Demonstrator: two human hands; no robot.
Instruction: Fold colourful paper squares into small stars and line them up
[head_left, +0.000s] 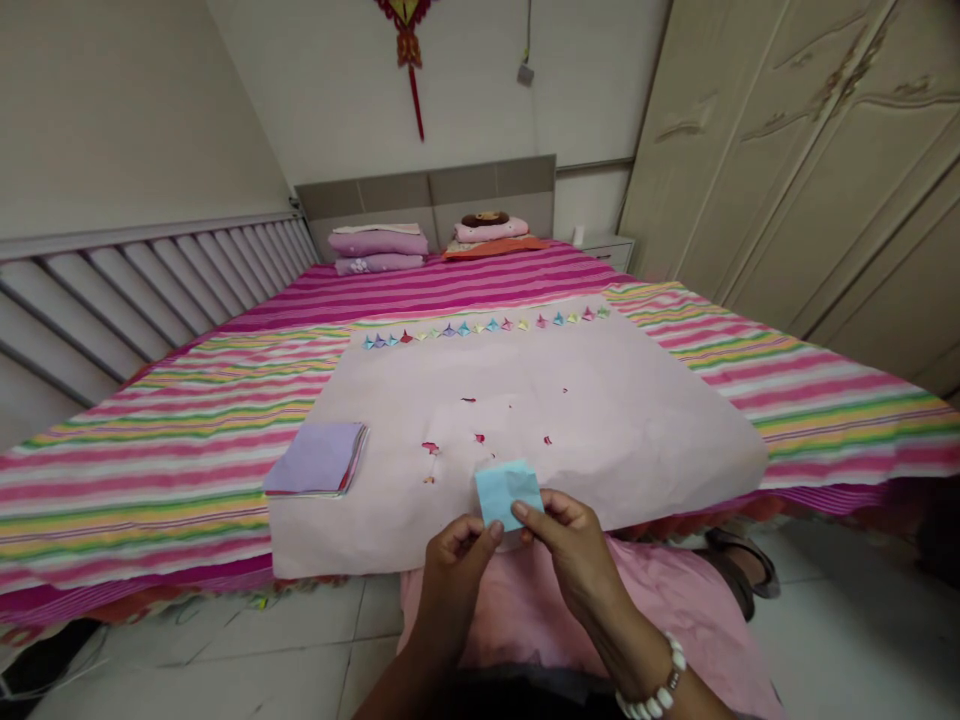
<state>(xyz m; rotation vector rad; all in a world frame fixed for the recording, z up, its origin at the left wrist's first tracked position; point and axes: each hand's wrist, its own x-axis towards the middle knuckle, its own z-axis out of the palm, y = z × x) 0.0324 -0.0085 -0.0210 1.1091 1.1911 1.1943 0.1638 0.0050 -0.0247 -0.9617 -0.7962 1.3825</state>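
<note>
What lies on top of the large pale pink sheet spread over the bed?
On the pale pink sheet lie a stack of coloured paper squares, a row of small folded paper pieces along its far edge, and small red scraps. The striped bedcover beneath is hidden.

Matt blue paper (507, 492); striped cloth bedspread (150, 470).
</note>
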